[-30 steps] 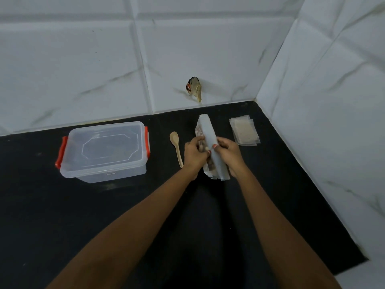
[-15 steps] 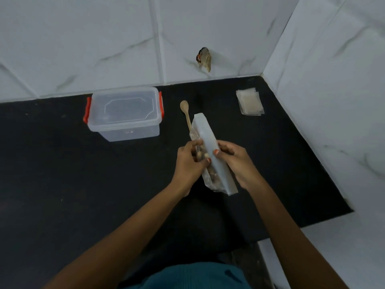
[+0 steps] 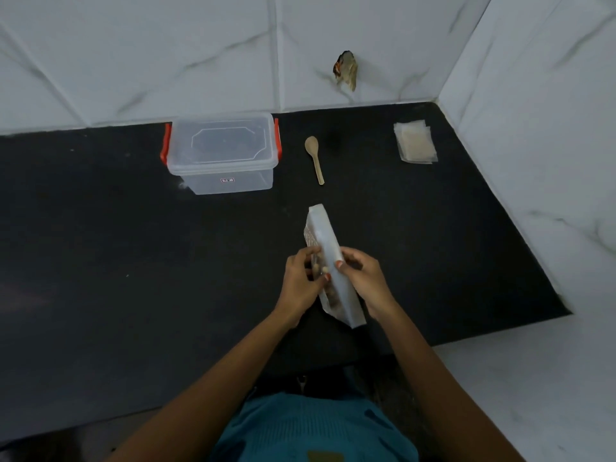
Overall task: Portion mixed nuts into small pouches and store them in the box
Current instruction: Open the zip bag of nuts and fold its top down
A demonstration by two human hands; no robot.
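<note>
Hands meet over a matt black counter surface (image 3: 100,245) set into a corner of a room. White wall tiles (image 3: 133,61) with grey marble veining run across the back, and a second tiled wall (image 3: 550,128) closes off the right side.

Near the front middle, the left hand (image 3: 301,281) curls its fingers round the left edge of a long white and clear plastic bag of mixed nuts (image 3: 328,241). The right hand (image 3: 361,278) pinches the bag's right edge. The bag is tilted, its top pointing toward the back wall; brown nuts show through its clear side.

Further back on the left sits a clear plastic storage box with red side latches (image 3: 221,151), its lid on. Just right of it lies a small pale wooden spoon (image 3: 315,158), bowl toward the wall. Well to the right, near the corner, rests a flat stack of small translucent pouches (image 3: 415,145).

A small brownish object (image 3: 346,70), too unclear to identify, sticks to the back wall. A teal knitted garment (image 3: 310,428) fills the bottom edge.
</note>
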